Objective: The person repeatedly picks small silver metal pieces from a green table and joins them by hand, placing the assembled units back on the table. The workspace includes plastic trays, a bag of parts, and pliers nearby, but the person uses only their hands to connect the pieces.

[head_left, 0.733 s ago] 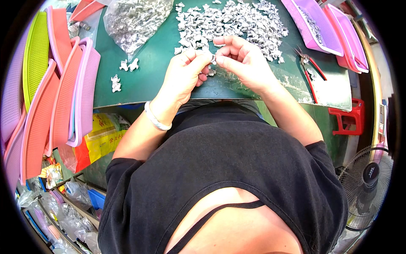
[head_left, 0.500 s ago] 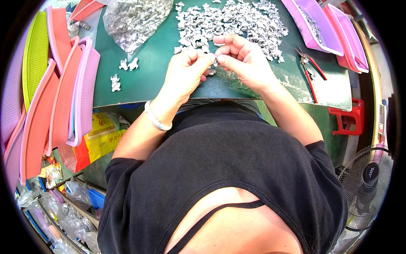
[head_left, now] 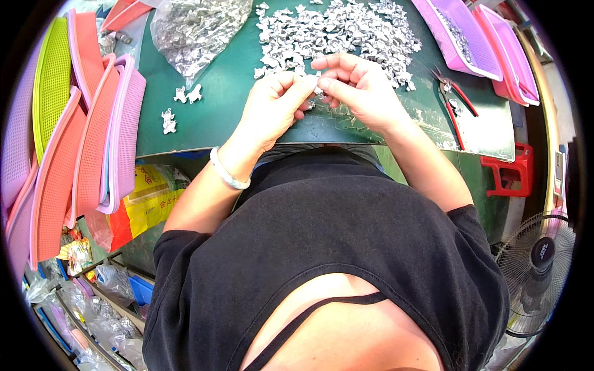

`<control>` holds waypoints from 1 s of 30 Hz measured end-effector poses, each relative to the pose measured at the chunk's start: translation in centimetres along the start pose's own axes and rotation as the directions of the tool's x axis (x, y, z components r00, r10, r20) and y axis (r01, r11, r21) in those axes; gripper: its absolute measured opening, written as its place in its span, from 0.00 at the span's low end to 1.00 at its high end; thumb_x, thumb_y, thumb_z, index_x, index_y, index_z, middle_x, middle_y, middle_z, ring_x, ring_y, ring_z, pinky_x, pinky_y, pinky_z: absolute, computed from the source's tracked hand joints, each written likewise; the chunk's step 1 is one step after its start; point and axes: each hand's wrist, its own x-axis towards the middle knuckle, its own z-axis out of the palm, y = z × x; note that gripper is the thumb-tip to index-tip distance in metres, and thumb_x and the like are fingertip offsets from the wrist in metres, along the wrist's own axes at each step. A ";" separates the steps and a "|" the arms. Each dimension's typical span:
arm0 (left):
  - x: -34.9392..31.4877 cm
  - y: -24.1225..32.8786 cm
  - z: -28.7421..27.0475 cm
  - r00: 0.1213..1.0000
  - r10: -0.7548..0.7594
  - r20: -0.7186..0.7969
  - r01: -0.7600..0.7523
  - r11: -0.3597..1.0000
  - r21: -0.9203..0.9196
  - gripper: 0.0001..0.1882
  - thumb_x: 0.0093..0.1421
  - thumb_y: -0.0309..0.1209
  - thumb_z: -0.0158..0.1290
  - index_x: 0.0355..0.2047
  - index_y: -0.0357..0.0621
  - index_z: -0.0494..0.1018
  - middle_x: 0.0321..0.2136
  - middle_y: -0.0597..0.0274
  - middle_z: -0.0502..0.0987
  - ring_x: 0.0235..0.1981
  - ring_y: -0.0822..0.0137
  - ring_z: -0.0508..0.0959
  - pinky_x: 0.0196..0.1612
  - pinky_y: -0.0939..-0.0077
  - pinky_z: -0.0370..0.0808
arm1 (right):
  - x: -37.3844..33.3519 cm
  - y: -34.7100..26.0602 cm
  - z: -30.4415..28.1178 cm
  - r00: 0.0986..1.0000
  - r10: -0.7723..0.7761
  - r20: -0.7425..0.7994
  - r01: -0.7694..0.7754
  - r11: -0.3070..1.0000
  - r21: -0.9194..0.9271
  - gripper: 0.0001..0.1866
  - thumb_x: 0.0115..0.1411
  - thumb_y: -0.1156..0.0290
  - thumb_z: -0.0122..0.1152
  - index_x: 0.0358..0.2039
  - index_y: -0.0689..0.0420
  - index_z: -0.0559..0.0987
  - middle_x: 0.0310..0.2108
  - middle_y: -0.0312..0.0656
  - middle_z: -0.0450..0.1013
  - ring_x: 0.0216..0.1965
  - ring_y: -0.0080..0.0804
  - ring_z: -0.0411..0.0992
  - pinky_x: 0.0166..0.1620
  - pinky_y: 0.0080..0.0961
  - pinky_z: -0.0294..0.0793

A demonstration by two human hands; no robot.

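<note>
Above the table's near edge, my left hand [head_left: 277,105] and my right hand [head_left: 357,91] meet at their fingertips. Both pinch one small silver metal figure [head_left: 318,89], mostly hidden by the thumbs and fingers. A pale bangle circles my left wrist. Just beyond my hands spreads a heap of similar silver metal figures [head_left: 337,31]. A few loose ones [head_left: 169,122] lie apart on the left of the green table [head_left: 216,127].
A clear bag of metal pieces [head_left: 201,31] stands at the back left. Red-handled pliers [head_left: 455,102] lie at right, near a purple basket [head_left: 461,43]. Stacked plastic baskets [head_left: 93,130] crowd the left. A red stool [head_left: 518,172] and a fan [head_left: 537,266] are at right.
My fingertips have shifted very slightly around the small figure, and its visible bit shows a little differently. Everything else stays in place.
</note>
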 end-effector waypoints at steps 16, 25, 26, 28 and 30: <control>0.3 -0.9 -0.6 0.990 -0.137 0.026 0.140 0.966 -0.216 0.09 0.57 0.35 0.49 0.26 0.43 0.71 0.18 0.68 0.70 0.17 0.77 0.68 0.18 0.88 0.62 | 0.1 0.4 0.8 0.991 -0.100 -0.089 0.093 0.993 -0.079 0.13 0.54 0.76 0.52 0.41 0.63 0.71 0.24 0.34 0.71 0.24 0.17 0.67 0.29 0.15 0.68; 0.3 -2.0 -3.7 0.992 -0.060 0.109 0.119 0.715 -0.689 0.05 0.54 0.29 0.47 0.29 0.40 0.68 0.27 0.54 0.74 0.26 0.63 0.76 0.26 0.76 0.75 | -0.5 1.3 1.3 0.958 -0.255 0.130 0.274 0.687 -0.673 0.23 0.46 0.75 0.58 0.45 0.57 0.69 0.27 0.42 0.71 0.30 0.39 0.70 0.35 0.32 0.70; 0.3 -2.4 -4.0 0.992 -0.057 0.111 0.119 0.706 -0.698 0.05 0.54 0.29 0.47 0.29 0.40 0.68 0.27 0.54 0.74 0.26 0.63 0.76 0.26 0.75 0.75 | -0.4 1.8 1.5 0.948 -0.287 0.136 0.297 0.648 -0.702 0.23 0.46 0.76 0.59 0.46 0.57 0.68 0.28 0.40 0.71 0.30 0.36 0.69 0.34 0.30 0.69; 0.4 -2.8 -4.3 0.992 -0.049 0.116 0.118 0.687 -0.717 0.05 0.54 0.29 0.47 0.29 0.41 0.67 0.28 0.54 0.74 0.27 0.62 0.76 0.26 0.75 0.75 | -0.3 2.2 1.7 0.924 -0.351 0.153 0.339 0.562 -0.755 0.24 0.47 0.76 0.59 0.47 0.56 0.68 0.28 0.37 0.70 0.30 0.31 0.68 0.34 0.26 0.69; 0.4 -3.0 -4.7 0.983 -0.028 0.182 0.151 0.686 -0.712 0.05 0.54 0.29 0.47 0.31 0.42 0.67 0.29 0.53 0.74 0.29 0.61 0.76 0.30 0.73 0.75 | -0.4 2.1 1.8 0.939 -0.311 0.148 0.314 0.597 -0.738 0.24 0.47 0.75 0.60 0.47 0.55 0.68 0.28 0.38 0.70 0.34 0.34 0.68 0.35 0.28 0.69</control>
